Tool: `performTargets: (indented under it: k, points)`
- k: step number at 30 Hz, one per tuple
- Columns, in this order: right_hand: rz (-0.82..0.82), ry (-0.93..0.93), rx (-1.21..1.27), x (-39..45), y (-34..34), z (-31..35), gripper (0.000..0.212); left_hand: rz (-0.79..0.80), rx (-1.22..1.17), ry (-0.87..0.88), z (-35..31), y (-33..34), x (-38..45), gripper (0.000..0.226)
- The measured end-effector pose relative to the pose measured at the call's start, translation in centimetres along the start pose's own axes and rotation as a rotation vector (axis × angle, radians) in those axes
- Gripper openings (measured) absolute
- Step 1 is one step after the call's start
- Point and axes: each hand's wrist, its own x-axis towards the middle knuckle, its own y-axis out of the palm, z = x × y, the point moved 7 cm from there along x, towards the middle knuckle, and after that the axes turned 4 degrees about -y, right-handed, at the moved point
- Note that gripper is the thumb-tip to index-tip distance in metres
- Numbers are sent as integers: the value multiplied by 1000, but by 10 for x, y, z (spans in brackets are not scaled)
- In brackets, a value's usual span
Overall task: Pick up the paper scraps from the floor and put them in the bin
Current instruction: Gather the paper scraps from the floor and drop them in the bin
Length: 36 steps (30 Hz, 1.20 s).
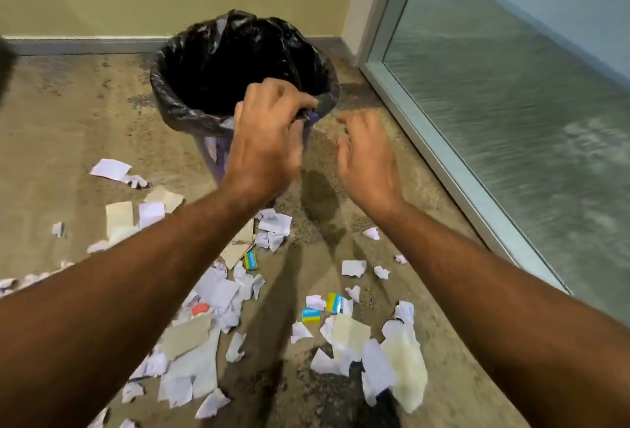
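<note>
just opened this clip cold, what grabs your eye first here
Two bare forearms reach forward, the left hand at the near rim of a bin lined with a black bag, the right hand hovering beside it with fingers spread and nothing in it. Torn paper scraps litter the floor in front of the bin, with small blue and yellow boxes among them. A frosted glass panel runs along the right.

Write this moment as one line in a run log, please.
left hand: fingers on bin liner rim | right hand: open, empty | paper scraps: many on floor
</note>
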Motion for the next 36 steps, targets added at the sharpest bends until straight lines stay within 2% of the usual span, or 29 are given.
performTargets:
  k: [2, 3, 4, 6, 7, 8, 10, 11, 13, 17, 24, 29, 36]
  points:
    - [109, 38, -59, -41, 15, -29, 31, 113, -18, 65, -10, 20, -41, 31]
    - [216, 64, -81, -63, 27, -46, 31, 224, -41, 77, -12, 33, -63, 31]
    - [363, 105, -92, -86, 42, -64, 34, 365, -69, 62, -12, 48, -86, 30]
    - [698, 227, -75, -138, 69, -92, 58, 687, -99, -70, -1, 78, -137, 32]
    - [838, 280, -58, -162, 78, -101, 75, 838, -72, -165, 8, 93, -163, 42]
    - [936, 307, -50, -183, 83, -107, 92, 967, -25, -247, 16, 105, -190, 62]
    - [1048, 305, -64, -210, 88, -113, 116, 1190, 84, -366, 28, 121, -240, 108]
    - [1089, 306, -68, -220, 89, -115, 126, 1278, 128, -397, 29, 127, -261, 124]
    - [1182, 294, -91, -232, 91, -114, 141, 1380, 198, -386, 28, 135, -294, 142]
    - [1311, 213, -121, -247, 101, -101, 152, 1390, 255, -281, 16, 147, -319, 151]
    - [1310, 105, -155, -270, 105, -79, 152, 1268, 262, -223, -3, 148, -314, 120]
    - [1174, 50, -263, -280, 101, -55, 126, 1132, 225, -177, -5, 143, -306, 90]
    - [999, 117, -93, -290, 95, -44, 80, 996, 81, -217, 2, 142, -310, 59]
